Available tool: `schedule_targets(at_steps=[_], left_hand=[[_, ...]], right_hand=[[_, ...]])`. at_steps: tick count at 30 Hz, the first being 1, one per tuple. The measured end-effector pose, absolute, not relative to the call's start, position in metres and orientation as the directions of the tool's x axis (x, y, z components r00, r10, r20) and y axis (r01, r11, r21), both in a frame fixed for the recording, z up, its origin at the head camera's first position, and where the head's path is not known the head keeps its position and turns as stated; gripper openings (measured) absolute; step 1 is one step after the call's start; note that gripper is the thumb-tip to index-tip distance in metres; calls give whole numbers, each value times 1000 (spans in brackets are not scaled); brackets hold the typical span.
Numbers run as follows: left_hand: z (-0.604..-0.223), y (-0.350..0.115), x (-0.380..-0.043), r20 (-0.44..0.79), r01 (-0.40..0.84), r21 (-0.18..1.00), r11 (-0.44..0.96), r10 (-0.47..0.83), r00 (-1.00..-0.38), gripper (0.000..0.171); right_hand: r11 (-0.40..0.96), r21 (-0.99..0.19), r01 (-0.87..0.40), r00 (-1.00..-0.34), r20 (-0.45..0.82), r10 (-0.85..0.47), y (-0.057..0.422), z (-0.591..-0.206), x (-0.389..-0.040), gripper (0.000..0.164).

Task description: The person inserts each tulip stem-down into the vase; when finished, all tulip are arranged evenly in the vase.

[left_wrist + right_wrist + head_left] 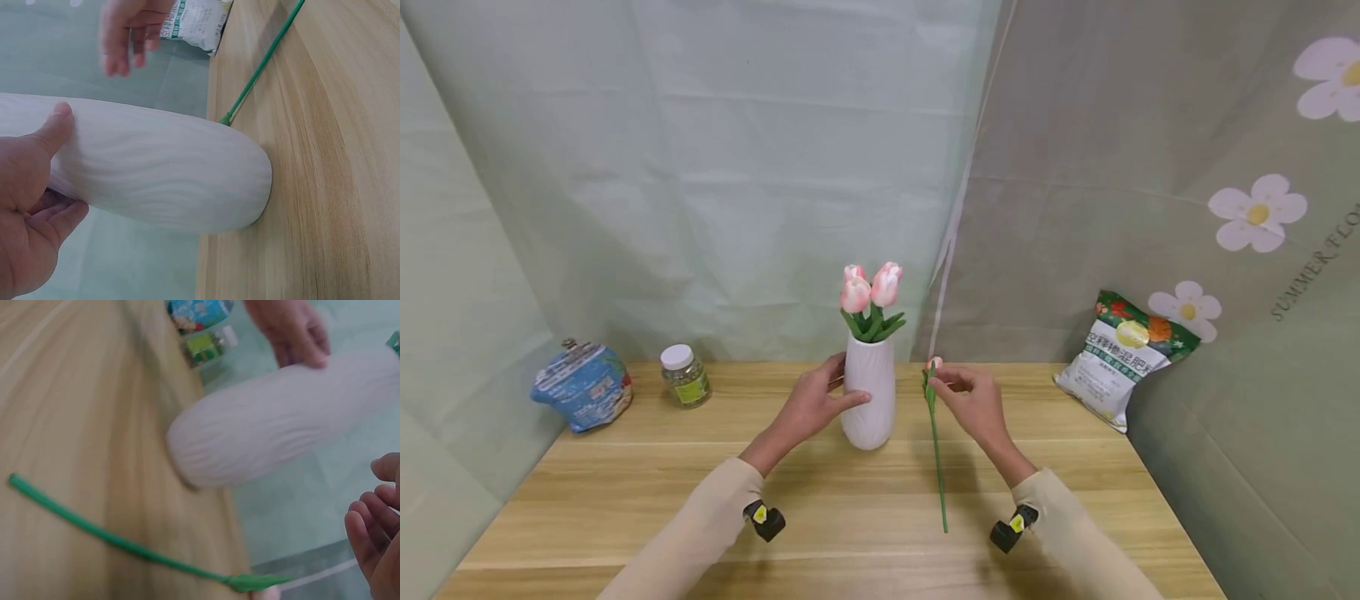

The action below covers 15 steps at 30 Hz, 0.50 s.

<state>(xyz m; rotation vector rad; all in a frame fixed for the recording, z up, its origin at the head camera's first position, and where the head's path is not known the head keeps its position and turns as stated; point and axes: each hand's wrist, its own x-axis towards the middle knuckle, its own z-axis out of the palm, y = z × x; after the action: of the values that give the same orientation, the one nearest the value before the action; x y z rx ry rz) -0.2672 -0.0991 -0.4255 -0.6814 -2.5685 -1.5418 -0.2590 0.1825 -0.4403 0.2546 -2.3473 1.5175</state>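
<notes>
A white ribbed vase (870, 396) stands upright on the wooden table, with several pink-and-white tulips (885, 285) in its mouth. My left hand (811, 406) grips the vase from its left side, thumb across the front and fingers behind, as the left wrist view (28, 206) also shows. To the right of the vase, a single tulip (937, 467) lies on the table, its bloom toward the back and its green stem toward me. Over its bloom end hovers my right hand (973, 404). The right wrist view shows that hand's fingers (369, 528) loosely bent, apart from the tulip and holding nothing.
At the back left stand a blue bag (587, 387) and a clear jar (687, 379) with a white lid and green label. A white-and-green printed bag (1120, 362) leans at the back right. Hanging cloth (760, 183) closes off the table's back and sides.
</notes>
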Motion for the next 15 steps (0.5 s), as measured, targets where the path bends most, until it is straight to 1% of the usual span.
schedule_targets(at_steps=[3,9,15], left_hand=[[-425,-99,-267,281,406,821,400,336,-899,82],[-426,-99,-267,283,408,822,398,336,-898,83],[-427,-100,-268,287,410,818,403,332,-898,83]], right_hand=[[432,-856,-283,-942,332,40,186,-454,-259,17],[480,-849,-221,-958,282,56,192,-477,-261,23],[518,-835,-183,-965,253,68,194,-496,-262,22]])
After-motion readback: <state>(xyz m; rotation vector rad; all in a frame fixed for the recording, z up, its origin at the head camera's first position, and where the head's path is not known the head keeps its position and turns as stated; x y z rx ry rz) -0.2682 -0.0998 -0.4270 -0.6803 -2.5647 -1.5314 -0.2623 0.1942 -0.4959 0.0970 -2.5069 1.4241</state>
